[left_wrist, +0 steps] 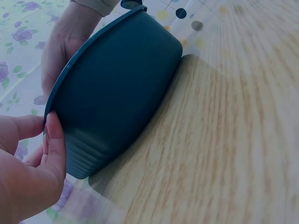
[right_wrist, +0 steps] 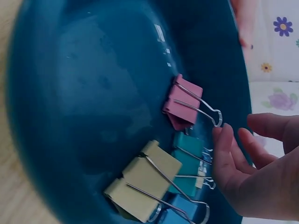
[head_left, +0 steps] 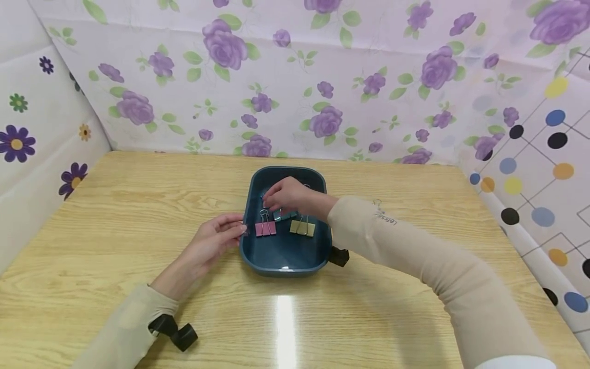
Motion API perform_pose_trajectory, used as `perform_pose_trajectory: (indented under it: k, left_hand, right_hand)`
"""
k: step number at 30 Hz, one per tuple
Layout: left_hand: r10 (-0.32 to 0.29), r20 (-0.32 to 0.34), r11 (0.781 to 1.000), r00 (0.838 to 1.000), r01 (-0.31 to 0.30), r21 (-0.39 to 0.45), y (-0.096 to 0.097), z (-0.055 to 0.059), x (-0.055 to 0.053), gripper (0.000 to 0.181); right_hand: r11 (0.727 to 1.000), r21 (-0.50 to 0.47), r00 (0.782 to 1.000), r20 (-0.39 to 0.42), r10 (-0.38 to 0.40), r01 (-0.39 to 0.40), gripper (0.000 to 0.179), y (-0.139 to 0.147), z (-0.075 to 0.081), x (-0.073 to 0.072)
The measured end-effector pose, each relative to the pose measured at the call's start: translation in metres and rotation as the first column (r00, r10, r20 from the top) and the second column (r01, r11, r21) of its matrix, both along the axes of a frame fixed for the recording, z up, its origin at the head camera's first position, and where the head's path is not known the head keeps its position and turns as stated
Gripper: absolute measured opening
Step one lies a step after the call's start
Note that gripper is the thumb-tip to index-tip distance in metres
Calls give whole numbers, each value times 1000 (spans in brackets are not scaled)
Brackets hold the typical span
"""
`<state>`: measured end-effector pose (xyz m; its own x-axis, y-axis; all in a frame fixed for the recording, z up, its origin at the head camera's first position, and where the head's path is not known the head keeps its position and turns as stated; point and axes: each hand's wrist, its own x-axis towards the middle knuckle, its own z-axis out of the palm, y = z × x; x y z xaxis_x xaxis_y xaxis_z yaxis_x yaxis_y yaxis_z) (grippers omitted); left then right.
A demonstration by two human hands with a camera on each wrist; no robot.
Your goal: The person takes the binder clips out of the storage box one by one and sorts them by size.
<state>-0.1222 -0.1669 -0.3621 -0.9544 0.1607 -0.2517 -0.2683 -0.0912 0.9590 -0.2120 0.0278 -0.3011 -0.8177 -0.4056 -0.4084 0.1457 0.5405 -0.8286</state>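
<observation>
A dark blue plastic tub [head_left: 286,259] stands on the table with several binder clips inside. My left hand [head_left: 214,238] pinches the tub's left rim, thumb on one side and fingers against the outer wall [left_wrist: 112,88]. Over the clips, inside the tub, is my right hand [head_left: 288,196], its fingers loosely bent. In the right wrist view its fingertips [right_wrist: 226,133] are right by the wire handles of a pink binder clip [right_wrist: 184,105], and nothing shows between thumb and fingers. Close by lie a teal clip [right_wrist: 187,161], a yellow clip [right_wrist: 145,179] and a blue clip [right_wrist: 177,210].
Wood-grain table [head_left: 138,205] surrounds the tub. A purple-flowered sheet [head_left: 286,77] hangs behind it, with patterned sheets at both sides. Black wrist straps show at the left sleeve [head_left: 133,318] and beside the tub's right side.
</observation>
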Motion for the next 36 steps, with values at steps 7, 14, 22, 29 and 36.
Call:
perform_pose_trajectory:
  k: [7,14,22,29,36]
  left_hand:
    - [6,-3,1000,1000,-6,10,1,-1,0,42]
    - [-2,-17,1000,1000,2,28,2,-2,0,41]
    - [2,-12,1000,1000,-1,26,1,-1,1,41]
    - [-2,-30,1000,1000,3,25,1,-1,2,42]
    - [2,-19,1000,1000,-2,20,3,0,2,40]
  right_hand:
    - [1000,-2,999,46,-20,20,25,-5,-9,2]
    - [1000,20,998,65,-19,18,26,-9,-14,1]
    - [1000,6,998,60,5,-6,20,-10,-16,2]
    - [999,-25,999,30,26,-25,17,-5,-12,2]
    - [997,-71,999,46,15,-12,19,1,-10,2]
